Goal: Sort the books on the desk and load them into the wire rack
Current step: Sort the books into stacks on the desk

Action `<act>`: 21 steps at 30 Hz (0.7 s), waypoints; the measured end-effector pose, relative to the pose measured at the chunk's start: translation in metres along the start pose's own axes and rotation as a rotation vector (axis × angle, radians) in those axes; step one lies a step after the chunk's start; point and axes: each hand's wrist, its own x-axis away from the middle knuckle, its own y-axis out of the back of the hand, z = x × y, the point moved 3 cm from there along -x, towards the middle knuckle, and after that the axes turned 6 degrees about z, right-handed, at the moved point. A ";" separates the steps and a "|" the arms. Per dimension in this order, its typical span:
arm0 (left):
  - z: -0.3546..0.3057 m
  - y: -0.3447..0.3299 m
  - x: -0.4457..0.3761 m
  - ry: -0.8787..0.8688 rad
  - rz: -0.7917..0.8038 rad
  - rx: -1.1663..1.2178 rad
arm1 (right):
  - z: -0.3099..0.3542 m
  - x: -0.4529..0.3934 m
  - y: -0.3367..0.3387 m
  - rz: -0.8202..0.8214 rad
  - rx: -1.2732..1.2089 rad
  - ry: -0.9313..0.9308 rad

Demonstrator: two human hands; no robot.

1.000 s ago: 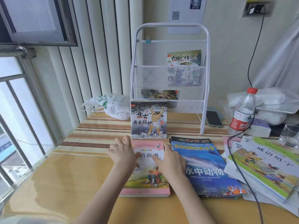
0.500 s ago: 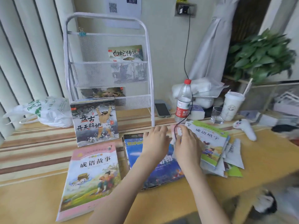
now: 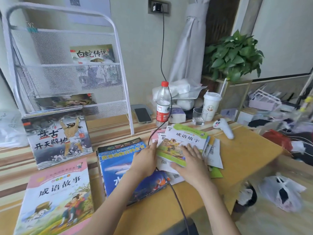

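Pressing flat on the green-edged book (image 3: pixel 184 145), the right hand (image 3: pixel 191 162) has its fingers straight and slightly spread across the cover, gripping nothing. The left hand (image 3: pixel 144 160) lies against that book's left edge with its fingertips at the border; whether they hook under the edge I cannot tell, though they look fairly straight.

This green-edged book tops a loose, fanned pile of thin booklets and papers (image 3: pixel 212 155), and the pile sits to the right of the wire rack (image 3: pixel 116 48), well clear of its foot. A black cable (image 3: pixel 166 102) runs down from the wall socket, past the water bottle (image 3: pixel 163 106), and passes under the left side of the pile.

Left of the pile, in front of the rack, lies the blue animal book (image 3: pixel 118 165). The grey myth book (image 3: pixel 57 138) stands tilted against the rack's base, and the pink story book (image 3: pixel 55 197) lies flat nearest the viewer. The rack already holds one book (image 3: pixel 92 53) in its upper pocket and another (image 3: pixel 67 100) lower down.

The step in hand looks like squaring up and sorting this last messy pile. The next move probably calls for drawing the fanned sheets together between both palms, lifting the stack clear of the cable so it does not snag, then carrying it left to a free pocket.
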 end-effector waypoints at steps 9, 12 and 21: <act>0.001 0.019 -0.005 0.101 -0.117 0.869 | 0.018 0.013 0.028 -0.317 -0.109 0.204; 0.001 0.024 -0.009 0.135 -0.084 1.153 | 0.013 0.013 0.042 -0.384 -0.244 0.224; -0.013 0.019 -0.031 0.329 0.011 1.119 | 0.017 0.009 0.030 -0.304 -0.458 0.227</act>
